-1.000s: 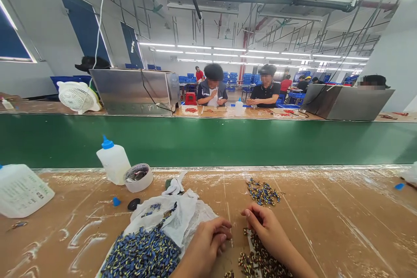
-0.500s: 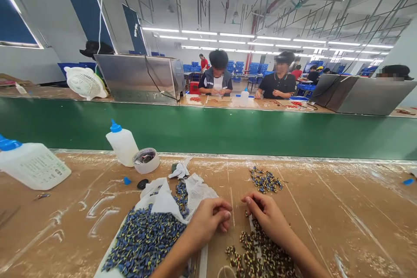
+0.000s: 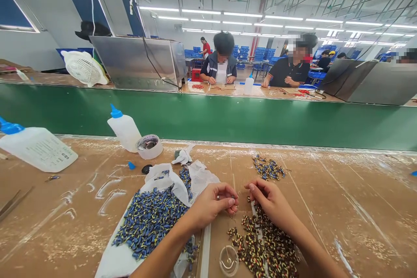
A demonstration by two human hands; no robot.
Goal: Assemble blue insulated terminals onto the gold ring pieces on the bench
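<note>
My left hand [image 3: 219,200] is closed in a pinch above the right edge of a heap of small blue and yellow pieces [image 3: 153,219]. Whatever is between its fingertips is too small to name. Facing it across a narrow gap, my right hand [image 3: 265,195] also has thumb and fingers pressed together over the far end of a pile of small dark brown and yellow pieces [image 3: 272,245]. I cannot make out what it holds. A smaller pile of blue and yellow pieces [image 3: 267,167] lies just beyond the right hand. White paper [image 3: 202,178] lies crumpled by the blue heap.
A small clear cup [image 3: 228,261] stands near the front edge. Two white bottles, one squat [image 3: 41,150] and one upright [image 3: 124,132], and a tape roll [image 3: 149,147] are at left. Tweezers [image 3: 13,204] lie far left. Beyond the green partition [image 3: 208,117], two people sit working.
The view has tilted down, showing the cup whole and the tweezers. My left hand has shifted slightly right, nearer to my right hand; both remain closed.
</note>
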